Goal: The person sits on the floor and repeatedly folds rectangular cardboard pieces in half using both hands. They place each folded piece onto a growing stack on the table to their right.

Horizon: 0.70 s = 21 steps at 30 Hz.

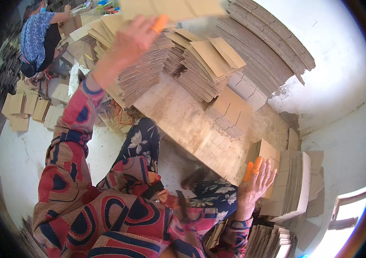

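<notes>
Up top, the left hand [133,38] meets a blurred cardboard sheet [174,8] near the cardboard stacks [142,64], grip impossible to tell, while the right hand [255,185], fingers apart, flanks upright cardboard [292,185], wooden tabletop [191,129] stretching to its near edge.

At the top of the frame, the left hand [133,41], with an orange finger cover, overlaps a flat tan cardboard sheet [174,9]; blur hides its exact hold. At lower right, the right hand [255,185], two digits covered in orange, spreads its fingers beside an upright stack of pale slotted cardboard panels [294,185]. Layered brown cardboard piles [142,64] line the upper centre of a worn wooden tabletop [200,137]. At upper left, a person in a blue-and-white patterned top [38,36] bends forward.
</notes>
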Available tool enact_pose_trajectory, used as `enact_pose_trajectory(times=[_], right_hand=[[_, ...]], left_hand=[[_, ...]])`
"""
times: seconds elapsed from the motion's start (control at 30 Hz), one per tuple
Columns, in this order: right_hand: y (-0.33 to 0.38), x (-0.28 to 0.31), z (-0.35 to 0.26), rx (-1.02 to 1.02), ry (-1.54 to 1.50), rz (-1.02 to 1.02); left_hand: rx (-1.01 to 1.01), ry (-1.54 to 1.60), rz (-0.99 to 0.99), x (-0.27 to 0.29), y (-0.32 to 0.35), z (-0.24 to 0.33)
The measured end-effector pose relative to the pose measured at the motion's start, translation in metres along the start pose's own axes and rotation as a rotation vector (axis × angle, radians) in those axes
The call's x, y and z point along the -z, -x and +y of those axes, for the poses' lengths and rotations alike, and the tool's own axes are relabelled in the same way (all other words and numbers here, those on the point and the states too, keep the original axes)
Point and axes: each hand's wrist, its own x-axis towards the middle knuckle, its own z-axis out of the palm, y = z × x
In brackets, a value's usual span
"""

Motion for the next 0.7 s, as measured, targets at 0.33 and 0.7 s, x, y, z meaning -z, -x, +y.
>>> enact_pose_trajectory(times=[0.33,0.7], right_hand=[[0.114,-0.052,0.067,-0.245,-0.001,-0.351],[0.163,-0.087,0.121,-0.605,0.143,-0.579]], left_hand=[[-0.045,-0.031,-0.480,-0.057,0.065,-0.063],[-0.056,0.221,-0.581,-0.077,0.065,-0.136]])
